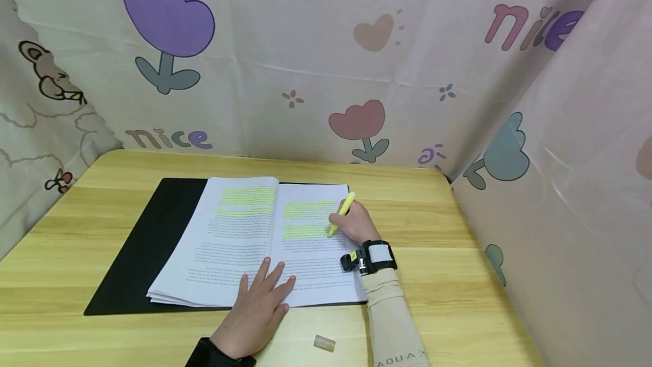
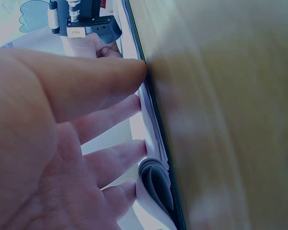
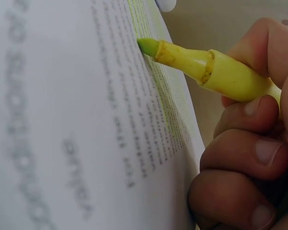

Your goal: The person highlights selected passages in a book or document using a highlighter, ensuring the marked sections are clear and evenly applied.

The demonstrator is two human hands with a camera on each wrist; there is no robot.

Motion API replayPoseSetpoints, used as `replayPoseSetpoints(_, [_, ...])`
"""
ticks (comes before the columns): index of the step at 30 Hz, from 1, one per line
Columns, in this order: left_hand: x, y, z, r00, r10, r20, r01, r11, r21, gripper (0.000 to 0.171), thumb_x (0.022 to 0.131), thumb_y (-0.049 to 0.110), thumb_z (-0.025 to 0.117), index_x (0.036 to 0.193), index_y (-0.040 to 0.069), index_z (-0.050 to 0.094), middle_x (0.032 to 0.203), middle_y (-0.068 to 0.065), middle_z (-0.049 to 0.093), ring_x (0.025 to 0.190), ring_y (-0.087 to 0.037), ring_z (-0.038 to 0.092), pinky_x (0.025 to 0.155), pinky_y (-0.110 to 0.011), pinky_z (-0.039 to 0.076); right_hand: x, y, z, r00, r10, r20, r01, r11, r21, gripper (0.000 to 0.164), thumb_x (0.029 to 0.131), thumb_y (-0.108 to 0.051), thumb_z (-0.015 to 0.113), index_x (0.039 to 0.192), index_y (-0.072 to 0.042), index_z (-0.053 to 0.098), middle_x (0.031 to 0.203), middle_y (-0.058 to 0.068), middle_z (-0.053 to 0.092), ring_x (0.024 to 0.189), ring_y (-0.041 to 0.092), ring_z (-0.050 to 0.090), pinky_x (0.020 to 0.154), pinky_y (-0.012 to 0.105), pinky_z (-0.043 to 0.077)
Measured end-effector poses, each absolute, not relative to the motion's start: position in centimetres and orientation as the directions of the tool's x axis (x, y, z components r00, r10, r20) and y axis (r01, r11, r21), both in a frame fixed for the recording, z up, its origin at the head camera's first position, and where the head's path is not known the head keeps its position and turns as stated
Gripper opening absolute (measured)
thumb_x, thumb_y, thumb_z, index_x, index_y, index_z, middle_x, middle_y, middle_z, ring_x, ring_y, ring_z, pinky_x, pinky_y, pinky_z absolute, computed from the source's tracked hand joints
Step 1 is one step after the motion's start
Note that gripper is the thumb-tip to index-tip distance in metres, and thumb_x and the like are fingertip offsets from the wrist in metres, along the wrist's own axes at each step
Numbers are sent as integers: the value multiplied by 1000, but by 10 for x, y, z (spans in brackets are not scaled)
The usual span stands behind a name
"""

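A yellow highlighter (image 1: 346, 206) is pinched between the thumb and fingers of my right hand (image 1: 359, 224). In the right wrist view its chisel tip (image 3: 148, 47) meets the printed text. The open booklet (image 1: 231, 254) has yellow-marked lines on the upper part of both pages. My left hand (image 1: 257, 313) rests with spread fingers on the lower pages near the fold. In the left wrist view those fingers (image 2: 117, 155) lie straight against the paper, by the curled page edge (image 2: 156, 179).
A black mat (image 1: 148, 242) lies under the booklet on the wooden table (image 1: 423, 208). Near the front, between the forearms, is a small greyish cap (image 1: 324, 343). Behind the table hangs a printed curtain (image 1: 285, 33). My right wrist wears a strapped camera (image 1: 370, 257).
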State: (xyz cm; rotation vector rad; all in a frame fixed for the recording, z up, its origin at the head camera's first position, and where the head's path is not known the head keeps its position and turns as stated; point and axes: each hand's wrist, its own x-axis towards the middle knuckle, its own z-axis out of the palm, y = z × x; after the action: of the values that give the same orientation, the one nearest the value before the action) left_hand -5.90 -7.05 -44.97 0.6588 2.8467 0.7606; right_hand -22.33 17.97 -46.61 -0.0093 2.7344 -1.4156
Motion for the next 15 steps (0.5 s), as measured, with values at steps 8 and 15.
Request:
replayPoseSetpoints(8, [-59,-71,-451,-896,443,0,383,776,501,42,93,21,61,134,12,57,151,-15,37,145,-37,13,103,-72,12,-224,182,-467,-998,-21,-64,41,573,-819,25,78,-24,64,72,-7,46,63,2,37,50,17,36,48,28,31])
replayPoseSetpoints(15, [-59,-71,-450,-896,443,5,386,775,501,42,93,20,60,134,12,57,151,-15,37,145,-37,13,104,-71,12,-225,183,-467,-998,-17,-56,36,572,-820,24,77,-24,64,72,-8,47,62,2,38,49,17,36,47,28,30])
